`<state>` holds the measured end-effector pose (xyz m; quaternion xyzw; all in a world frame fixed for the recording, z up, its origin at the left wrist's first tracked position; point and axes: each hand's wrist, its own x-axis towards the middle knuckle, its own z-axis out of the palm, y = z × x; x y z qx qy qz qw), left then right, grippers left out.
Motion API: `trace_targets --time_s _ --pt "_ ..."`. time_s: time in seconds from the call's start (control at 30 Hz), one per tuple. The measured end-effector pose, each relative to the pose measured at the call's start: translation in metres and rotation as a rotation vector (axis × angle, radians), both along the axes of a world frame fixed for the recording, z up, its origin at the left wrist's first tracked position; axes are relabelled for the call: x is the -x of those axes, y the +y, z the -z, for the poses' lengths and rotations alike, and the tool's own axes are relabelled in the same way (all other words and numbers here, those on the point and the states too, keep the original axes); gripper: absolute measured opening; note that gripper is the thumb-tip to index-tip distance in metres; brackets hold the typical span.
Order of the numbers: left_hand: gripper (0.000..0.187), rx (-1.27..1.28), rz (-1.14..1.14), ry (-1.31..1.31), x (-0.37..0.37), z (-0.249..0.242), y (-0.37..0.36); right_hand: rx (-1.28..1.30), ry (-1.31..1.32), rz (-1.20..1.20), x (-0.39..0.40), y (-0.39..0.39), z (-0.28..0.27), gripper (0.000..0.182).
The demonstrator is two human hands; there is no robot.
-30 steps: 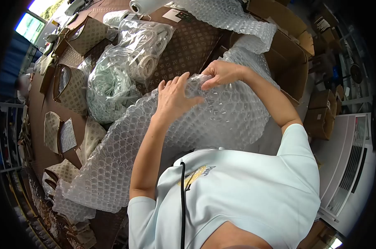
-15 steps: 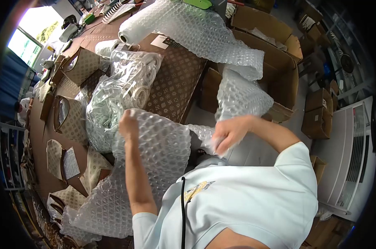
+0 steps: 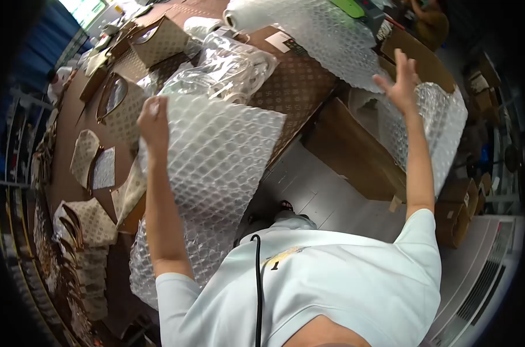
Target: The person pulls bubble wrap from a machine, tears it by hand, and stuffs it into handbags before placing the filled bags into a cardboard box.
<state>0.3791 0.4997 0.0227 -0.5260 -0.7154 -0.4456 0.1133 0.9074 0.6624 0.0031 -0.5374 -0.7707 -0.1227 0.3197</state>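
My left hand (image 3: 153,120) is closed on the top edge of a sheet of bubble wrap (image 3: 219,150), which hangs down across the table edge beside my body. My right hand (image 3: 399,87) is raised with its fingers spread and nothing in them. Close behind it, the loose end (image 3: 442,130) of another length of bubble wrap drapes over an open cardboard box (image 3: 355,151). That length runs back to the bubble wrap roll (image 3: 257,16) on the table.
Patterned handbags (image 3: 161,43) stand and lie along the table's left side, with several stacked near the front. A clear plastic bag (image 3: 233,66) of pale contents sits behind the sheet. Another person (image 3: 431,23) is at the back right. Cartons (image 3: 456,214) stand on the right.
The sheet in my left hand has come apart from the roll's length. My right hand has let go and moved up and right, and the loose end has swung right over the box.
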Motion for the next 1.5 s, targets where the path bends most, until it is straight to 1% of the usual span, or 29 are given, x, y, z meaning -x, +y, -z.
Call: trace_targets --time_s 0.07,0.13,0.2,0.23,0.27,0.3,0.33,0.4,0.43,0.47,0.5,0.53,0.6,0.63,0.7,0.73,0.77,0.83,0.93,1.03,1.1,1.13,1.2,1.23,1.3,1.33,1.37,1.4,1.5 --pt "0.018 -0.11 0.211 -0.076 -0.056 -0.002 0.017 0.286 0.209 -0.537 0.114 -0.045 0.001 0.109" --pt "0.021 -0.161 0.336 0.043 -0.09 0.003 0.026 0.707 0.248 -0.795 0.198 -0.084 -0.001 0.116" --pt "0.029 -0.076 0.363 0.027 -0.116 -0.016 -0.002 1.038 0.359 -0.724 0.243 -0.084 0.01 0.082" --pt "0.049 -0.101 0.384 0.121 -0.106 -0.015 -0.014 1.14 0.431 -0.7 0.253 -0.062 0.021 0.065" --pt "0.06 -0.125 0.246 0.171 -0.092 -0.008 -0.039 0.974 0.627 -0.716 0.263 -0.043 0.037 0.032" --pt "0.072 -0.155 0.123 0.223 -0.081 0.004 -0.074 0.924 0.652 -0.691 0.262 -0.026 0.034 0.028" --pt "0.089 -0.061 0.018 0.228 -0.061 0.022 -0.111 0.877 0.682 -0.655 0.259 -0.005 0.025 0.024" --pt "0.104 0.229 -0.389 0.227 -0.026 0.069 -0.212 0.648 0.748 -0.496 0.262 0.038 0.004 0.017" --pt "0.113 0.262 -0.519 -0.044 -0.016 0.086 -0.267 0.613 0.755 -0.511 0.257 0.055 -0.013 0.02" --pt "0.121 0.399 -0.679 -0.148 -0.006 0.104 -0.328 0.572 0.763 -0.526 0.251 0.068 -0.03 0.023" --pt "0.124 0.499 -0.953 -0.306 0.002 0.133 -0.388 0.539 0.815 -0.552 0.25 0.081 -0.043 0.025" --pt "0.127 0.48 -1.199 -0.474 0.006 0.163 -0.44 0.506 0.866 -0.582 0.248 0.095 -0.051 0.026" --pt "0.127 0.383 -1.625 -0.852 0.011 0.182 -0.511 0.412 0.696 -0.359 0.241 0.151 -0.059 0.03" --pt "0.127 0.38 -1.631 -0.865 0.002 0.195 -0.528 0.377 0.731 -0.342 0.247 0.163 -0.066 0.034" --pt "0.131 0.179 -1.449 -1.42 -0.003 0.215 -0.561 0.354 0.799 -0.333 0.265 0.165 -0.078 0.036" --pt "0.132 0.171 -1.445 -1.538 0.002 0.221 -0.564 0.328 0.877 -0.311 0.279 0.158 -0.083 0.038" --pt "0.134 0.164 -1.437 -1.659 0.002 0.228 -0.561 0.269 0.797 -0.197 0.291 0.153 -0.091 0.041" --pt "0.129 0.159 -1.044 -1.732 0.008 0.273 -0.566 0.258 0.652 -0.095 0.309 0.16 -0.098 0.044" --pt "0.119 0.415 -0.929 -1.648 0.013 0.318 -0.538 0.175 0.432 0.033 0.327 0.168 -0.106 0.053" --pt "0.103 0.662 -0.846 -1.481 0.038 0.344 -0.517 0.073 0.283 0.102 0.356 0.149 -0.132 0.059" --pt "0.085 0.456 -0.729 -1.865 0.053 0.411 -0.529 0.047 0.193 0.165 0.375 0.126 -0.156 0.061" --pt "0.085 0.466 -0.717 -1.863 0.049 0.47 -0.556 0.08 0.115 0.189 0.384 0.116 -0.166 0.062" --pt "0.035 0.118 -0.709 -1.947 0.079 0.529 -0.601 0.111 0.032 0.225 0.393 0.113 -0.18 0.064" --pt "0.035 0.132 -0.701 -1.949 0.059 0.52 -0.58 0.017 -0.003 0.218 0.391 0.12 -0.183 0.066" --pt "0.032 0.046 -0.548 -1.615 0.061 0.444 -0.576 -0.072 -0.037 0.221 0.385 0.135 -0.185 0.07" --pt "0.032 0.057 -0.538 -1.607 0.062 0.409 -0.559 -0.053 -0.049 0.263 0.381 0.139 -0.185 0.071" --pt "0.049 0.117 -0.686 -1.645 0.064 0.382 -0.543 -0.037 -0.058 0.307 0.376 0.142 -0.185 0.073" --pt "0.068 0.178 -0.833 -1.683 0.065 0.372 -0.531 -0.042 -0.055 0.324 0.372 0.146 -0.181 0.073" --pt "0.064 0.049 -0.669 -1.811 0.069 0.379 -0.527 -0.103 -0.031 0.283 0.376 0.137 -0.171 0.069"
